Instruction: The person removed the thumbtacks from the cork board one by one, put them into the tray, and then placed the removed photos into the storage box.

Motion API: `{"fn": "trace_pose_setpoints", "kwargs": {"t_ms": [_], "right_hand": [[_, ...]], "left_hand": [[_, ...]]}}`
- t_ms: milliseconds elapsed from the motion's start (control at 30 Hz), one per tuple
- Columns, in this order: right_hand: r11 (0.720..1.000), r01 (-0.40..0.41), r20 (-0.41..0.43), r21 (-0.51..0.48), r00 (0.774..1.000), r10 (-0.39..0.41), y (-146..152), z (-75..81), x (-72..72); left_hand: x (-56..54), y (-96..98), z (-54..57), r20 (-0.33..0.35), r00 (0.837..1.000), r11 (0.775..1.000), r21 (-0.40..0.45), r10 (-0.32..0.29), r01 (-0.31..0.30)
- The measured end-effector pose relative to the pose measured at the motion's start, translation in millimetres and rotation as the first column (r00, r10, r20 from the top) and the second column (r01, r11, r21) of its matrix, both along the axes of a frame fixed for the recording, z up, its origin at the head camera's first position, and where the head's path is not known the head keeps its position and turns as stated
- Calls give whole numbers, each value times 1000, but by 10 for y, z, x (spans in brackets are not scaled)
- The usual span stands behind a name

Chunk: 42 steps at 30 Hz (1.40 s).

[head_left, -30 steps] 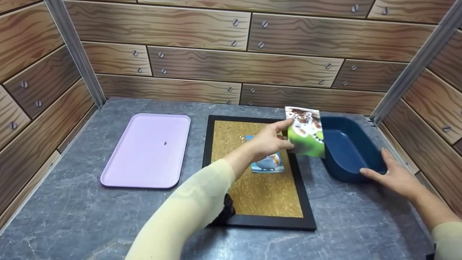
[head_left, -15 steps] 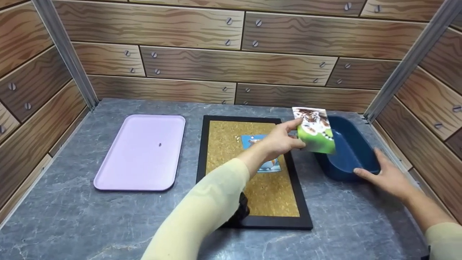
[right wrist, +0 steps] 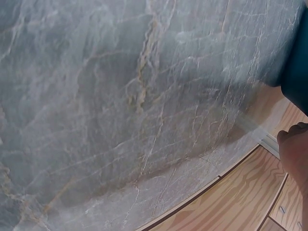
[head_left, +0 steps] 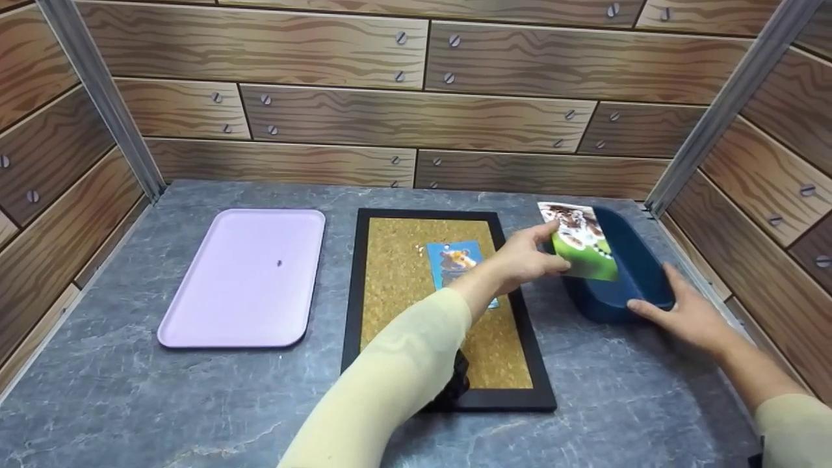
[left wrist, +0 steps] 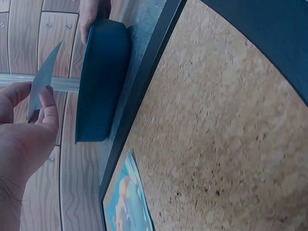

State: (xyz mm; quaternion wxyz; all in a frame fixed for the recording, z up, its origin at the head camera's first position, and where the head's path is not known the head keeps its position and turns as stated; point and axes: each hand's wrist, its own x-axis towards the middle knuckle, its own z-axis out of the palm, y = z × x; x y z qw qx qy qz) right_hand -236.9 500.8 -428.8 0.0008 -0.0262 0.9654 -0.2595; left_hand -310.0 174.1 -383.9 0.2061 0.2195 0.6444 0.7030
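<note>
My left hand [head_left: 523, 260] pinches a picture card [head_left: 588, 253] by its left edge, with a tiger on a green ground printed on it. The card overlaps the left part of a dark blue plastic basin [head_left: 598, 307] in the head view. Seen from the left wrist, the card [left wrist: 43, 79] is slightly bent and held between thumb and fingers. At the basin's near right corner, my right hand [head_left: 695, 318] grips the rim. Another picture card [head_left: 455, 260], blue with an animal, lies on the cork board [head_left: 396, 279], partly hidden by my left forearm.
The cork board has a black frame [head_left: 546, 390] and lies in the middle of the grey marbled table [head_left: 195, 403]. To its left is a shallow purple tray [head_left: 244, 279] with a small dark speck. Wood-print walls [head_left: 325, 117] close off the back and sides.
My left hand has moved right with the tiger card, farther over the basin, uncovering more of the blue card. My right hand stays on the basin. The head view has turned slightly right.
</note>
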Motion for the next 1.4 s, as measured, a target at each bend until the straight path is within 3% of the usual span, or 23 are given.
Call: {"fn": "trace_pose_setpoints", "kwargs": {"t_ms": [300, 667, 1033, 1400], "right_hand": [[1000, 0, -27, 15, 1000, 0, -7, -27, -30], [1000, 12, 6, 9, 1000, -12, 36, -38, 36], [1000, 18, -4, -4, 1000, -18, 49, -46, 58], [1000, -3, -17, 8, 1000, 3, 0, -25, -1]], "left_hand": [[22, 134, -65, -11, 1000, 998, -63, -2, 2], [42, 285, -164, 7, 1000, 991, -133, -28, 29], [71, 447, -214, 34, 999, 987, -155, -42, 47], [44, 436, -242, 35, 999, 989, -142, -26, 31]]}}
